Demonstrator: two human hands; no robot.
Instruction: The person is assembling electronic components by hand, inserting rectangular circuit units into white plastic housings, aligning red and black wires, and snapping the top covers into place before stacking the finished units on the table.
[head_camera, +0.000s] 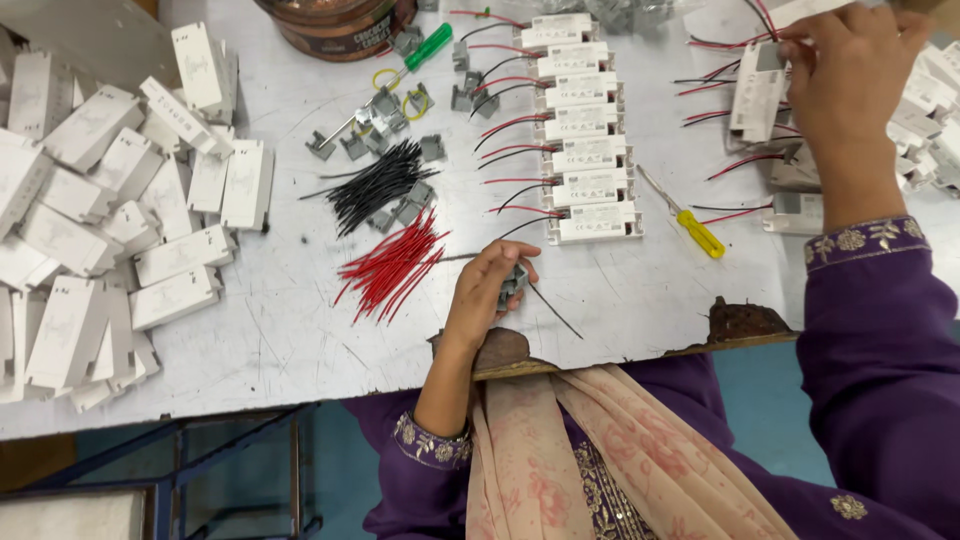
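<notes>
left hand (488, 290) grips a small grey connector (514, 283) with black wire near the table's (300, 340) front edge; right hand (845, 70) clasps a white driver box (757, 92) at the far right corner; the loosely trailing wire may slip out.

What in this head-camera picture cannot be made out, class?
- Small grey plastic clip: mostly hidden by the left hand.
- White rectangular driver box: its right end is covered by the right hand.
- Round brown tin: cut off by the top edge.
- Box labels: too small.
</notes>
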